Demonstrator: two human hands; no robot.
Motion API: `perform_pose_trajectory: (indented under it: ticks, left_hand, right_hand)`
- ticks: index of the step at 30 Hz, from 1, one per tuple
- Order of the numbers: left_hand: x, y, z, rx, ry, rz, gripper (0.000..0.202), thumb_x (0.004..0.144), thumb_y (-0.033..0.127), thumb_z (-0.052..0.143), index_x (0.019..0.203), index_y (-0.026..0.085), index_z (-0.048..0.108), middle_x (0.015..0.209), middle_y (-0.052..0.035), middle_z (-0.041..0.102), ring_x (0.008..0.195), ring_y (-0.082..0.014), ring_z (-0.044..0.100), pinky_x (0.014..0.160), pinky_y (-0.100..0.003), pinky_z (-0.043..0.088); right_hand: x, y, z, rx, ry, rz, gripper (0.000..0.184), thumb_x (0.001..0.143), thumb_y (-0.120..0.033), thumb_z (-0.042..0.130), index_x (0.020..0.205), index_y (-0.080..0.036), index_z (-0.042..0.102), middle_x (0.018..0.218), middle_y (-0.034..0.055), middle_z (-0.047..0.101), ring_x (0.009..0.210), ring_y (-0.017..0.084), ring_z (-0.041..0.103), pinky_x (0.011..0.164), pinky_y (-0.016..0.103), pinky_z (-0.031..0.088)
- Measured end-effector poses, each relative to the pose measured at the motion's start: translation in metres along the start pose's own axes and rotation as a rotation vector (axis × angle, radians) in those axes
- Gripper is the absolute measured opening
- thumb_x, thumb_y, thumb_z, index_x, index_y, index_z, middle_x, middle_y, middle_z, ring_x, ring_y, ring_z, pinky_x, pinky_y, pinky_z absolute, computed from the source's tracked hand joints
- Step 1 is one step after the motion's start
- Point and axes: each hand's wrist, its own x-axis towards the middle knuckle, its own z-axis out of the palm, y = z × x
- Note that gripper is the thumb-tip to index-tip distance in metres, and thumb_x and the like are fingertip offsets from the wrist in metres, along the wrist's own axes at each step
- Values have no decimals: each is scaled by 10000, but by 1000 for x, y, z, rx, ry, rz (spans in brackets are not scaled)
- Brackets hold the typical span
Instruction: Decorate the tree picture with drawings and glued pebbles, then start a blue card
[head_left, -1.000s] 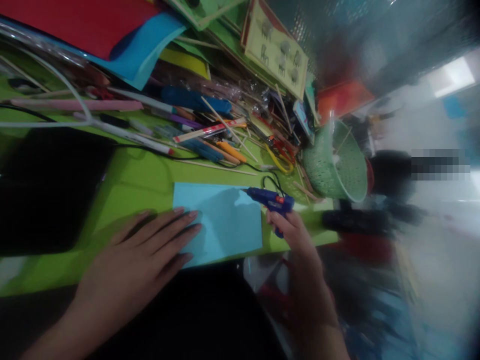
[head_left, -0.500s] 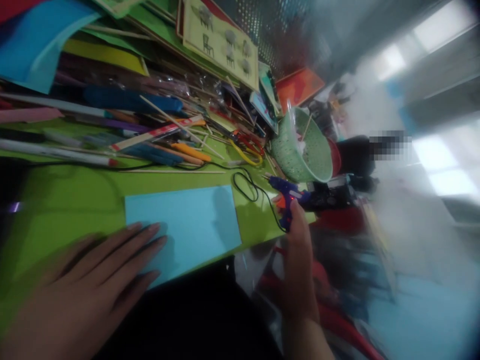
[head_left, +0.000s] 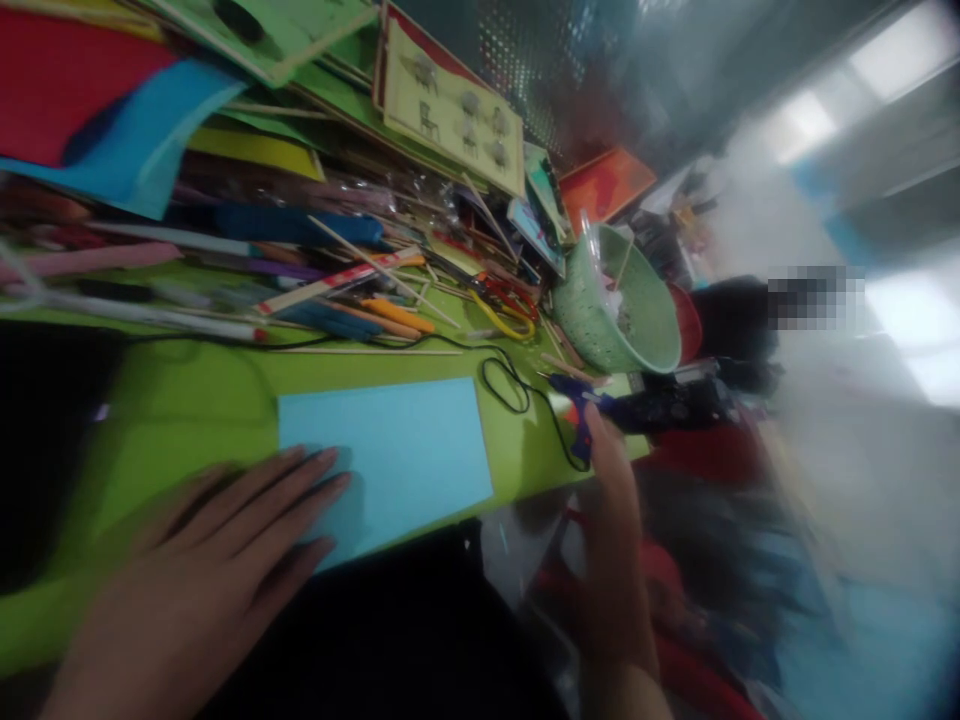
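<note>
My left hand (head_left: 217,560) lies flat with its fingers stretched out, the fingertips resting on the left part of a light blue sheet (head_left: 412,450). The sheet is on the green tabletop near its front edge. To the right of it, my right hand (head_left: 615,490) grips a dark blue hot glue gun (head_left: 581,415) by its handle. The thumb shows on the near side, while the other fingers are mostly hidden. The gun's nozzle points left, and its thin black cord (head_left: 506,385) loops on the table beside it.
Behind the sheet lie pens, sticks, an orange cutter (head_left: 397,317) and yellow-red scissors (head_left: 506,308) in a cluttered pile. A green basket (head_left: 615,300) stands at the back right. Red and blue sheets (head_left: 67,80) lie at the far left. A dark object (head_left: 45,450) is at the left edge.
The whole view has shifted a little, so things sit further right. The glue gun in my right hand is slightly lower and nearer the table. My left hand stays on the sheet.
</note>
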Motion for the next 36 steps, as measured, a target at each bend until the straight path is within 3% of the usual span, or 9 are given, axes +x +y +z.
perform_pose_trajectory:
  ticks: [3,5,8,9,12,15,21,28,36]
  left_hand:
    - [3,4,-6,134,-31,21,532,994,372,550,1517,299,493,1536,-9,561,1341,-319,589,1196,-530,310]
    - [6,7,-10,153,-17,45,490,1006,397,536,1478,266,534,1504,-29,594,1326,-300,606,1189,-502,336]
    - [9,11,-13,153,-2,32,457,1017,385,528,1449,239,562,1485,-38,611,1358,-278,583,1211,-481,334]
    - [9,12,-14,149,-1,21,448,1019,375,529,1441,233,570,1486,-40,610,1374,-274,570,1219,-480,333]
    - [7,15,-16,119,1,-1,427,1021,359,529,1422,229,596,1492,-46,604,1403,-271,545,1222,-478,359]
    - [4,16,-21,114,-9,-20,439,1017,347,530,1442,253,586,1512,-35,585,1416,-273,533,1225,-485,366]
    - [7,14,-31,155,-5,-57,435,1021,365,524,1426,232,611,1496,-52,597,1383,-290,566,1231,-503,359]
    - [16,9,-29,141,-14,-98,426,1028,359,529,1422,225,618,1502,-59,592,1401,-277,548,1243,-496,329]
    - [20,8,-31,134,-30,-123,420,1043,366,507,1420,213,613,1506,-66,589,1399,-267,548,1231,-497,330]
  right_hand:
    - [0,6,-13,-291,83,-79,623,929,-709,370,777,-208,708,790,106,696,708,250,558,671,357,387]
    - [-2,2,-23,-461,165,-105,558,921,-683,448,785,-206,705,795,116,692,691,258,552,648,363,371]
    - [-9,-27,-24,-422,301,-403,420,953,-561,518,907,-198,723,917,121,719,778,265,623,716,374,431]
    - [-12,-43,-20,-354,279,-532,368,961,-516,543,936,-200,729,936,112,727,798,256,643,753,373,457]
    - [-17,-96,8,-199,-2,-904,237,981,-385,582,1008,-215,744,996,92,758,906,243,685,843,358,497]
    - [-14,-142,45,-196,-202,-1085,206,999,-270,554,1050,-217,746,1051,88,770,999,243,698,902,363,502]
    - [-7,-183,88,-508,-258,-1179,204,981,-196,556,995,-188,760,983,94,760,884,231,672,769,327,442]
    - [-7,-196,95,-847,-217,-1247,230,989,-146,499,973,-150,728,938,113,727,745,212,599,648,340,313]
    - [0,-186,94,-881,-199,-1309,259,1024,-179,433,1019,-132,687,934,124,697,658,198,551,608,346,266]
